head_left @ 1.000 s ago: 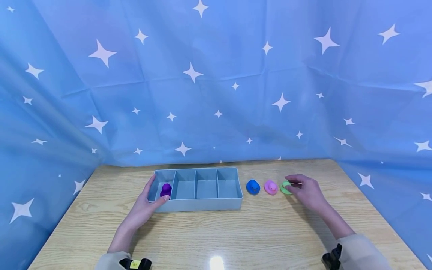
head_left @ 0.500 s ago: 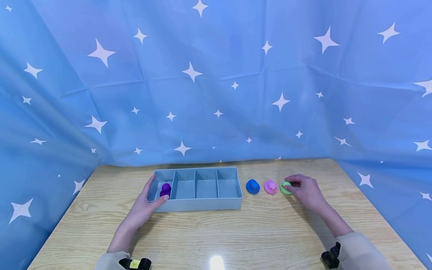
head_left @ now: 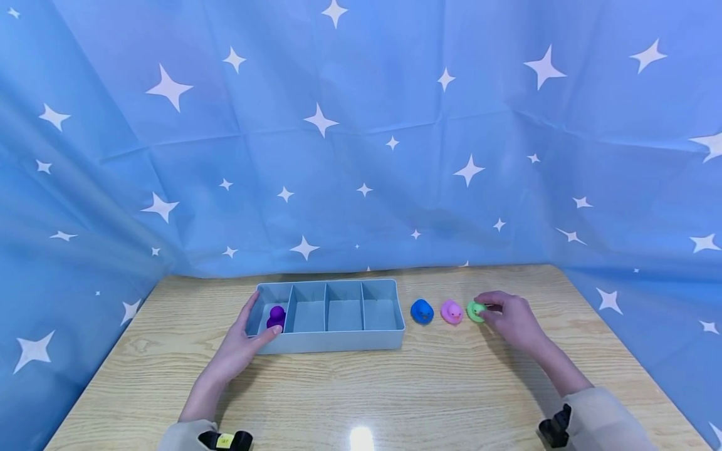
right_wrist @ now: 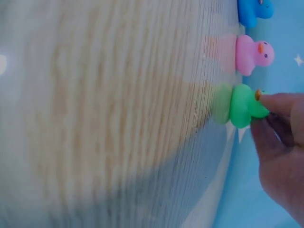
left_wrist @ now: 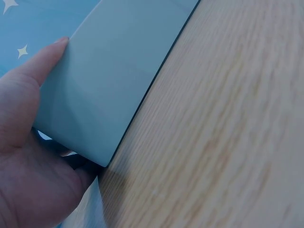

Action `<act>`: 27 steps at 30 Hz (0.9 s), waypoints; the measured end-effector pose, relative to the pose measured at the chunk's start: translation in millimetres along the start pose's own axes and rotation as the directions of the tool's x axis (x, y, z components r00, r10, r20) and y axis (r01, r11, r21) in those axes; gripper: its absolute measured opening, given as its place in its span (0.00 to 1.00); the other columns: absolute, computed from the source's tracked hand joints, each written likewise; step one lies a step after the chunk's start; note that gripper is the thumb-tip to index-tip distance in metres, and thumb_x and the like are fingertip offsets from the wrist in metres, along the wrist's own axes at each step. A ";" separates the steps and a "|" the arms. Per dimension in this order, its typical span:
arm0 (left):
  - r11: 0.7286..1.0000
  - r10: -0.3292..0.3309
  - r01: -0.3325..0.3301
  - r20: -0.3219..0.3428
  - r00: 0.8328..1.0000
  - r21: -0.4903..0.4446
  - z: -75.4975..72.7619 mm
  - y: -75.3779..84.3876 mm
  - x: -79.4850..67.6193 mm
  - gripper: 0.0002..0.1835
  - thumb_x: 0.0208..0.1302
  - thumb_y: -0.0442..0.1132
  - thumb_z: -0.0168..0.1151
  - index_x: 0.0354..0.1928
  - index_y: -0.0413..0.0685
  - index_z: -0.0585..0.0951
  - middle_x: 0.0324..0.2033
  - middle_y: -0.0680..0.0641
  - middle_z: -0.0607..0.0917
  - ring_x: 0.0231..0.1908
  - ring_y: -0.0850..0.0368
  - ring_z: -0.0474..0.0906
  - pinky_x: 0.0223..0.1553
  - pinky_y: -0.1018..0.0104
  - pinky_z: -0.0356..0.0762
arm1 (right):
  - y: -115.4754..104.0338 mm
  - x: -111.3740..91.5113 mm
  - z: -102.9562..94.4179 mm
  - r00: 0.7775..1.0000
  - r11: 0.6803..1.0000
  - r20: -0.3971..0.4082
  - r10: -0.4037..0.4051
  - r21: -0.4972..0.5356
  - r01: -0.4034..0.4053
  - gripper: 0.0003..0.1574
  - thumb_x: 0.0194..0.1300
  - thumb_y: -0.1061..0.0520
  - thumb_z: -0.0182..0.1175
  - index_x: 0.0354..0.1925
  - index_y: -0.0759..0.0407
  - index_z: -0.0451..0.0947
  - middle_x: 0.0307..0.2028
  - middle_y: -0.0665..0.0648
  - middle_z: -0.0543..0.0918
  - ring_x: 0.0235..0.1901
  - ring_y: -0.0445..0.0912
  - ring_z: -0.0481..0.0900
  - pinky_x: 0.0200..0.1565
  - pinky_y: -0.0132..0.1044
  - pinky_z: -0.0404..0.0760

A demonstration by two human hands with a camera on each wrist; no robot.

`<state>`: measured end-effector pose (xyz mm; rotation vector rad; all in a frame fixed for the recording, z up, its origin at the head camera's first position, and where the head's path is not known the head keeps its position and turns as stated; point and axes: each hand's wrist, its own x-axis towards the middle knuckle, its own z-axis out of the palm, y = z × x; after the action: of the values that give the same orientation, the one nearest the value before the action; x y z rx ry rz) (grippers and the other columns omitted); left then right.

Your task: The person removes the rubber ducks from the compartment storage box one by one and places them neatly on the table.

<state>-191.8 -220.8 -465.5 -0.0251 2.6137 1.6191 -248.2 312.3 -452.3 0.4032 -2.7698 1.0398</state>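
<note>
My left hand (head_left: pixel 237 352) grips the left end of a grey-blue divided box (head_left: pixel 344 342), thumb on its front wall and fingers along the left side. The left wrist view shows that hand (left_wrist: pixel 40 180) wrapped around the box's corner. Inside the leftmost compartment sits a purple rubber duck (head_left: pixel 276 315). To the right of the box, my right hand (head_left: pixel 514 318) pinches a green rubber duck (head_left: pixel 475 311) between thumb and fingers. In the right wrist view the green duck (right_wrist: pixel 241 107) appears to rest on the table, fingertips at its head.
A blue rubber duck (head_left: pixel 422 311) and a pink rubber duck (head_left: pixel 452 312) stand in a row between the box and the green one. All are on a wood-grain table (head_left: pixel 350 388). Behind it hangs a blue starry cloth (head_left: pixel 361 156).
The green duck has turned slightly in my right hand, so its face shows more. My left hand and the box stay as they were.
</note>
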 end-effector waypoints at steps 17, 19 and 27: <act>1.000 -0.013 0.013 0.006 1.000 -0.010 -0.8 2.1 -1.7 0.54 0.70 0.56 0.66 0.84 0.62 0.39 0.81 0.37 0.41 0.78 0.30 0.36 0.69 0.24 0.43 | 3.6 1.1 -5.3 1.000 1.000 0.021 -0.003 -0.006 0.003 0.15 0.68 0.69 0.63 0.52 0.71 0.84 0.53 0.70 0.84 0.51 0.64 0.84 0.47 0.39 0.85; 1.000 -0.011 0.011 0.006 1.000 -0.016 -1.1 2.4 -1.4 0.54 0.70 0.56 0.66 0.83 0.62 0.39 0.81 0.38 0.41 0.78 0.30 0.36 0.70 0.25 0.43 | 4.9 2.0 -5.3 1.000 1.000 0.020 -0.002 -0.010 0.003 0.15 0.68 0.69 0.63 0.52 0.70 0.84 0.52 0.70 0.84 0.51 0.63 0.84 0.46 0.37 0.84; 1.000 -0.004 0.004 0.007 1.000 -0.015 -1.3 1.8 -1.3 0.54 0.70 0.55 0.66 0.84 0.62 0.39 0.81 0.38 0.41 0.78 0.30 0.36 0.70 0.24 0.43 | 4.5 0.9 -6.3 1.000 1.000 0.020 -0.003 -0.016 0.003 0.14 0.68 0.71 0.62 0.51 0.71 0.84 0.53 0.71 0.84 0.52 0.64 0.83 0.48 0.48 0.85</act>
<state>-190.7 -221.2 -463.3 -0.0259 2.5945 1.6351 -250.1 319.6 -450.2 0.4177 -2.7927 1.0175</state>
